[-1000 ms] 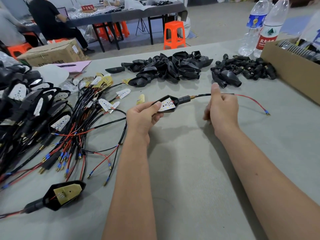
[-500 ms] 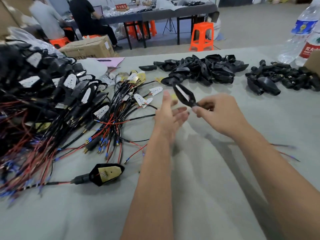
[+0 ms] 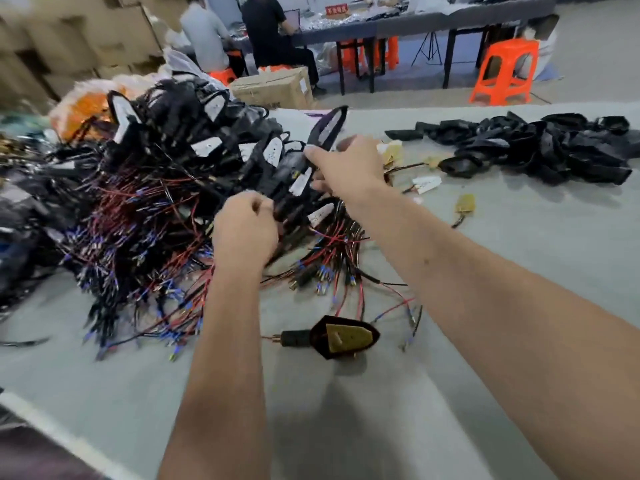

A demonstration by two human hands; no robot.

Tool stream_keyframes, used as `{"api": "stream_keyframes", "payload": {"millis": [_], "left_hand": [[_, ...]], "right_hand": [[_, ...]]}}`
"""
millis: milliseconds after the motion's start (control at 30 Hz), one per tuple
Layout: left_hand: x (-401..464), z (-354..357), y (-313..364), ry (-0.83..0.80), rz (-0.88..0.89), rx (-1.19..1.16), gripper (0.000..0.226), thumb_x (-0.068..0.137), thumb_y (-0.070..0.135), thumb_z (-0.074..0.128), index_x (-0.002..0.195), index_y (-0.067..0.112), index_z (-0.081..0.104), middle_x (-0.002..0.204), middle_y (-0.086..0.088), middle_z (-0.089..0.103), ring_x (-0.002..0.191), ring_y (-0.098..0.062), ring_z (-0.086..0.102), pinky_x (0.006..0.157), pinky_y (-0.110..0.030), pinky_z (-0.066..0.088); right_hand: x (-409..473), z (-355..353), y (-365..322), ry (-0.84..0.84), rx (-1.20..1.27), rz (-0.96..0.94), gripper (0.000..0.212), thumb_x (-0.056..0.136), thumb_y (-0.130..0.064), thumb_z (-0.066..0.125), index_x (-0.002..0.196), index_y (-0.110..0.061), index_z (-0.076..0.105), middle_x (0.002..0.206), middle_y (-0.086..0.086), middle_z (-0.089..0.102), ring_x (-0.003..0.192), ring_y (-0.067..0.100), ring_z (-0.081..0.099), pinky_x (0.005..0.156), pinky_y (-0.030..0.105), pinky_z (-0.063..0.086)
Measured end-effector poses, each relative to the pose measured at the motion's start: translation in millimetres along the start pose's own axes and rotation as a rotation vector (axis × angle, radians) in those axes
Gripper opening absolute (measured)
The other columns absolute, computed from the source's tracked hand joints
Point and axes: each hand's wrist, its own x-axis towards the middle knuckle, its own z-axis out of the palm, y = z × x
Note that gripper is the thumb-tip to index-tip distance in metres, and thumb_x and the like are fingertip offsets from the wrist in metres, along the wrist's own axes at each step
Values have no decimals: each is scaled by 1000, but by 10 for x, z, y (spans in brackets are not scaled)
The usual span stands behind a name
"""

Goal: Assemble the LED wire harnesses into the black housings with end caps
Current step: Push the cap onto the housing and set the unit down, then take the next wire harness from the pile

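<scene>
My right hand [image 3: 346, 164] pinches an assembled black housing [image 3: 329, 128] with a white LED board in it, holding it tilted over the big pile of finished assemblies [image 3: 194, 143]. Below it, my left hand [image 3: 246, 226] is curled into a fist at the pile's near edge, seemingly around a dark wire that runs up toward my right hand. Loose red and black harnesses [image 3: 332, 268] lie under both hands. One finished housing with a yellow board [image 3: 343, 337] lies alone nearer to me. Empty black housings [image 3: 540, 147] are heaped at the right.
Loose LED boards, one white [image 3: 427, 183] and one yellow [image 3: 465, 204], lie between the harnesses and the housing heap. The table's edge [image 3: 52, 431] runs across the lower left. Beyond the table are a cardboard box [image 3: 273, 88], an orange stool [image 3: 505, 71] and seated people.
The view has swung left. My right hand carried the assembled housing from the table's middle over to the finished pile. My left hand let go of it, opened, then curled at the wires.
</scene>
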Motion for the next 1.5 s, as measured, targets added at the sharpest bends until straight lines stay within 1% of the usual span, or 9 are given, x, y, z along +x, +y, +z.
{"api": "stream_keyframes", "payload": {"millis": [100,233,400,533,767,1000,1133,1367,1500], "left_hand": [[177,-79,-272,177,-95,144,13,98,26,59,105,22,70,112,-9,73,112,-32,62,90,-35,44],[134,121,-299,191,-226,220,32,94,30,64,124,19,61,135,-18,54,129,-41,44,102,-48,39],[-149,468,119,371,185,33,25,82,10,65,107,9,65,112,-13,59,108,-35,53,88,-28,34],[-236,734,473,2,259,-95,14,83,7,62,92,11,72,94,-7,73,92,-30,66,83,-38,52],[-488,1182,848,-372,151,25,14,86,14,60,91,18,73,97,-7,74,99,-28,67,87,-31,53],[-827,1559,1285,-635,75,-265,34,106,31,49,93,4,63,97,-20,73,87,-40,72,82,-45,60],[-1092,1778,1468,-1070,16,-489,41,109,36,44,96,5,66,68,-4,71,45,-16,58,43,-22,47],[-1514,2406,1991,-902,215,-490,44,105,32,53,71,11,71,48,8,48,41,-8,38,47,-27,29],[-1691,2726,2332,-841,305,-418,38,101,29,53,72,15,73,64,5,69,60,-11,61,63,-33,46]], "right_hand": [[64,254,81,-118,-795,-322,73,95,-47,66,154,-19,34,156,17,35,144,39,36,115,49,38],[103,328,263,-495,-1156,-437,61,105,-58,40,160,-31,33,174,3,1,159,30,-11,125,62,13],[140,112,187,-414,-851,-474,47,109,-40,43,152,-23,49,167,13,29,156,30,17,125,40,15],[31,-491,416,137,-793,-431,22,100,-22,54,95,-8,70,99,10,67,104,34,60,78,37,42],[-145,-1233,885,168,-1205,109,37,95,-19,59,130,-6,57,140,20,45,131,38,41,89,42,49],[-123,-1909,772,399,-412,169,32,98,-22,58,67,-15,61,66,2,63,71,29,59,57,30,36],[-267,-2603,739,554,112,191,24,102,-22,59,80,-12,56,63,2,59,39,13,39,41,22,30],[-658,-3484,890,180,235,211,32,103,-27,60,77,-14,72,62,5,61,47,11,42,42,19,32],[-737,-3807,914,412,220,74,32,107,-26,54,81,-13,67,70,9,70,48,13,49,42,21,36]]}}
